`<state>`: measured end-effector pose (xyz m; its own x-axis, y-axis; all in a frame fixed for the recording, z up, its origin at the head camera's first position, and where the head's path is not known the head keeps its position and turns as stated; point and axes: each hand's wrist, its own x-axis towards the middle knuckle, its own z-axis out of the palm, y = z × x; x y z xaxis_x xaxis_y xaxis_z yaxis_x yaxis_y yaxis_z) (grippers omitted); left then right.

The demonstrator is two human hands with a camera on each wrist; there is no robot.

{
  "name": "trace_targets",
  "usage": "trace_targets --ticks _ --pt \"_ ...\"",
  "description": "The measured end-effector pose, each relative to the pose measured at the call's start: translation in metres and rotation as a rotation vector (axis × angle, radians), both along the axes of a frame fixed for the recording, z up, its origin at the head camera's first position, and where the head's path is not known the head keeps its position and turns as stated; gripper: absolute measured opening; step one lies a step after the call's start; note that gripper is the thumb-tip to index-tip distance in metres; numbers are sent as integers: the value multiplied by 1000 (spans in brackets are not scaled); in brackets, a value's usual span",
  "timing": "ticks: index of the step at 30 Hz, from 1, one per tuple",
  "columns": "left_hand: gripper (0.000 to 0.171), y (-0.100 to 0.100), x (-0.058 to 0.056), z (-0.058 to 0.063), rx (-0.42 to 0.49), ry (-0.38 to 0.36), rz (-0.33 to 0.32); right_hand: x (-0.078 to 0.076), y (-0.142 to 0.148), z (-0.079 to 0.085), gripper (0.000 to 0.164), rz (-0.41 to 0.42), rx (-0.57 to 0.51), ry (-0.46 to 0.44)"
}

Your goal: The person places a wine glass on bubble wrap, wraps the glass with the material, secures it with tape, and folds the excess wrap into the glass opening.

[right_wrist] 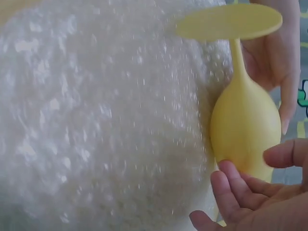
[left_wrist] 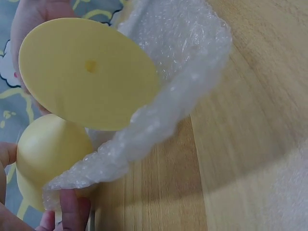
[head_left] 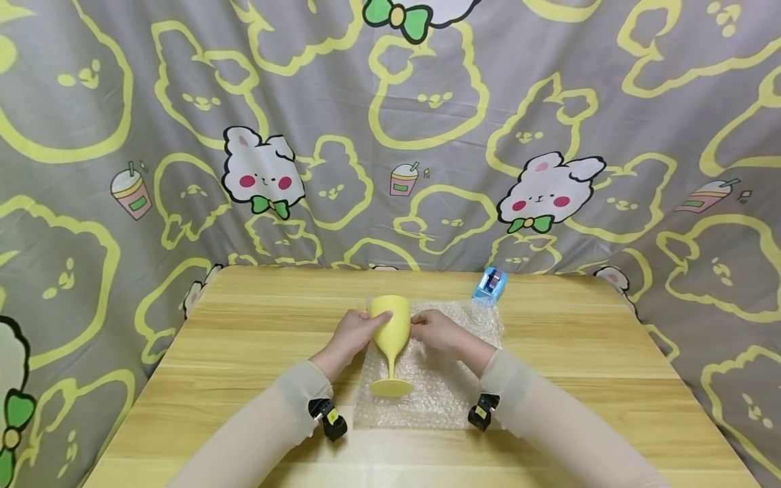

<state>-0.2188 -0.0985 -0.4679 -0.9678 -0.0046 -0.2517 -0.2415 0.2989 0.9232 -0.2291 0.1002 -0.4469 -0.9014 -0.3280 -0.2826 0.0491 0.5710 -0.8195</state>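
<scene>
A plain yellow goblet (head_left: 391,332) is tilted over a sheet of bubble wrap (head_left: 442,386), its foot toward me. My left hand (head_left: 356,333) grips the bowl from the left, thumb across its front. In the left wrist view, fingers of that hand also lie against the edge of the bubble wrap (left_wrist: 149,130), which is lifted beside the goblet. On the other side of the bowl is my right hand (head_left: 441,330). Its fingers (right_wrist: 228,192) are loosely bent near the rim end, thumb apart, and the fingertips appear to touch the bowl.
A light blue object (head_left: 490,285), perhaps a tape dispenser, lies at the wrap's far right corner. Everything rests on a wooden table (head_left: 256,407). Behind it hangs a grey patterned curtain (head_left: 342,88), which also runs along both sides.
</scene>
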Motion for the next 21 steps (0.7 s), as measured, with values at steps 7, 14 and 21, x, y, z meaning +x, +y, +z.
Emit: trace_targets --ticks 7,14,21 --pt "64 1 -2 -1 -35 23 15 -11 1 2 37 -85 -63 -82" --pt "64 3 -3 -1 -89 57 26 -15 0 0 49 -99 -52 -87" --pt "64 6 0 3 -141 64 46 -17 1 5 56 -90 -43 -49"
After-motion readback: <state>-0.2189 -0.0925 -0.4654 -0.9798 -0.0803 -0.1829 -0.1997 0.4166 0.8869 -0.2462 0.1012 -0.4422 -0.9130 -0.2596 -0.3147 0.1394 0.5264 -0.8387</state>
